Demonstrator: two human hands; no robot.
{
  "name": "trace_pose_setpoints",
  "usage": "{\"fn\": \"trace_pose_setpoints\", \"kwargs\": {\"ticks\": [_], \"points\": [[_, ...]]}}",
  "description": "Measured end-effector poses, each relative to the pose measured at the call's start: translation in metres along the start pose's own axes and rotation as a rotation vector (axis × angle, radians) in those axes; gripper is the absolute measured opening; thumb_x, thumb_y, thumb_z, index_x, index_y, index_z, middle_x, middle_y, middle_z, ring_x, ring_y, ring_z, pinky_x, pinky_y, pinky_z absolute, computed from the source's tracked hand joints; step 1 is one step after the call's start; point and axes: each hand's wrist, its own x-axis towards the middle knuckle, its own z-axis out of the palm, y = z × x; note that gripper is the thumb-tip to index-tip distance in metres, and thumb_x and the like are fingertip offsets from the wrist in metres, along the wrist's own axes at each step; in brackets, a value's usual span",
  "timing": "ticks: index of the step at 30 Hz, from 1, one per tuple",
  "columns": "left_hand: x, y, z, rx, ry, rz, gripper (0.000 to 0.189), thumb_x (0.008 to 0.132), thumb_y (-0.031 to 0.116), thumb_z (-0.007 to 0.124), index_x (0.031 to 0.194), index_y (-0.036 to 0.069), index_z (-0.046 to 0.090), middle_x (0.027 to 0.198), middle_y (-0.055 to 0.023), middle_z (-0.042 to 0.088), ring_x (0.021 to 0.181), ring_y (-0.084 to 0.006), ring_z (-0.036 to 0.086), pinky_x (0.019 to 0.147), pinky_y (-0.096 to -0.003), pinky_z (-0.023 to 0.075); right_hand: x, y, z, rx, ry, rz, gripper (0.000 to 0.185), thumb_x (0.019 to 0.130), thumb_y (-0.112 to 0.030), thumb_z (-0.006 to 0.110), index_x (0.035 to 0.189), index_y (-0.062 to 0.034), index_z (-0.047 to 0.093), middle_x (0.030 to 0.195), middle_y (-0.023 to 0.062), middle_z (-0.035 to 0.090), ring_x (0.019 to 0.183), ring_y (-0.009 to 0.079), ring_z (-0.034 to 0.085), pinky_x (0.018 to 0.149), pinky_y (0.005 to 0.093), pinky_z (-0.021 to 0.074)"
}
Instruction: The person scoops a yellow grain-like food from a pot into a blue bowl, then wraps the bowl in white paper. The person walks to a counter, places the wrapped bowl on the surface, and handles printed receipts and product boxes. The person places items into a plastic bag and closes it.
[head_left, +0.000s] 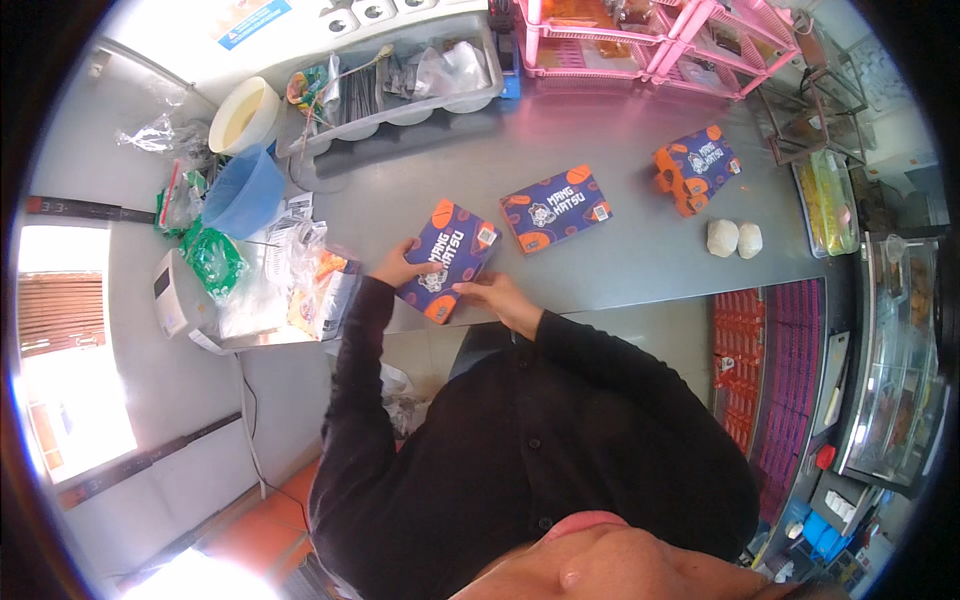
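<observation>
A purple and orange printed cardboard box (459, 251) is held near the front edge of the steel table (637, 255), tilted in my hands. My left hand (405, 266) grips its left side, thumb on top. At its near right side, my right hand (502, 300) holds the edge with the thumb over the lid. A second, closed box of the same print (556, 208) lies flat just to the right. Farther right stands another such box (697, 169), with orange flaps or edges showing at its left side. Two round whitish wrapped items (722, 238) sit side by side below it.
A grey plastic bin (390, 112) of wrapped utensils stands at the back left, beside a cream bowl (244, 116) and a blue bowl (244, 191). Plastic bags (304, 255) lie at left. Pink racks (592, 71) stand at the back, a yellow-filled container (823, 206) at right.
</observation>
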Motion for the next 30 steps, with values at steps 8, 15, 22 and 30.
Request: {"fn": "trace_pose_setpoints", "kwargs": {"ticks": [8, 15, 22, 30], "points": [[0.039, -0.003, -0.01, 0.953, 0.277, 0.526, 0.072, 0.056, 0.038, 0.081, 0.115, 0.009, 0.054, 0.108, -0.0151, 0.056, 0.106, -0.0288, 0.05, 0.089, -0.037, 0.0398, -0.017, -0.038, -0.039, -0.584, 0.033, -0.066, 0.036, 0.076, -0.034, 0.071, 0.093, -0.004, 0.062, 0.091, 0.0064, 0.063, 0.078, 0.0157, 0.061, 0.069, 0.0306, 0.0485], [0.021, 0.038, 0.163, -0.316, 0.199, 0.208, 0.07, 0.086, 0.036, 0.06, 0.131, -0.008, 0.029, 0.127, -0.0206, 0.044, 0.119, -0.0278, 0.044, 0.097, -0.036, 0.0358, 0.006, -0.166, -0.157, -1.795, 0.006, -0.892, 0.096, 0.051, -0.035, 0.082, 0.135, -0.0179, 0.037, 0.121, 0.0164, 0.042, 0.113, 0.0346, 0.041, 0.099, 0.0454, 0.0305], [0.03, 0.037, 0.223, -0.272, 0.464, 0.285, 0.088, 0.085, 0.047, 0.056, 0.137, -0.01, 0.013, 0.127, -0.0268, 0.044, 0.114, -0.0331, 0.05, 0.094, -0.0333, 0.0383, 0.002, -0.167, -0.175, -1.874, -0.274, -0.711, 0.105, 0.05, -0.034, 0.082, 0.14, -0.0205, 0.03, 0.122, 0.0203, 0.039, 0.114, 0.0384, 0.038, 0.101, 0.0496, 0.0287], [0.026, 0.055, 0.188, -0.436, 0.382, 0.198, 0.076, 0.09, 0.041, 0.052, 0.137, -0.008, 0.017, 0.121, -0.0204, 0.052, 0.113, -0.02, 0.049, 0.096, -0.0289, 0.0362, -0.003, -0.159, -0.171, -2.101, -0.292, -0.904, 0.099, 0.053, -0.032, 0.08, 0.137, -0.0101, 0.032, 0.129, 0.0212, 0.035, 0.118, 0.0373, 0.037, 0.098, 0.053, 0.0297]]}}
